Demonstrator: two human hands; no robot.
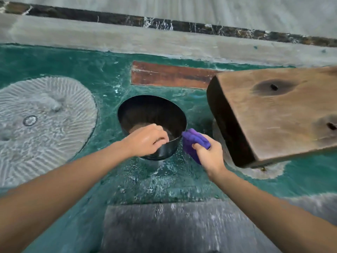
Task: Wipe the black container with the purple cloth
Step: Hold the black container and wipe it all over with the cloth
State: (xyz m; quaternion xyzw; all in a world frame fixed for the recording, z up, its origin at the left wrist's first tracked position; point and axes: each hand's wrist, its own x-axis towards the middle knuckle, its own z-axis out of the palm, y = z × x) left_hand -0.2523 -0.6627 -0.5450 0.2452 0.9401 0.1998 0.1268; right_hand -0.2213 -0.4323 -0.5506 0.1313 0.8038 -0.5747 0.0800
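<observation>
Head view: while the wet green floor [54, 57] filled most of the frame, the black container [152, 114] stood near the centre, its open mouth up.
Left hand: the left hand [145, 141] gripped the near rim, at about 6 o'clock of the mouth, fingers curled over the edge.
Right hand: the right hand [209, 154] clamped the bunched purple cloth [194, 141], fingers closed tight around it.
Cloth place: the cloth was at about 4 o'clock of the container, its tip at the rim; I could not tell if it touched.
Around: a wooden stool [273, 114] stood at 3 o'clock, a ribbed round patch [45, 125] at 9 o'clock, a brown plank [169, 74] at 12 o'clock.
Step in hand: probably the first contact of cloth with the outer wall.
How to do well: keep the left grip firm so the container does not slide on the wet floor; press the cloth flat and go around the wall, then the inside.
Risk: the container could tip toward the stool if pushed sideways.
</observation>
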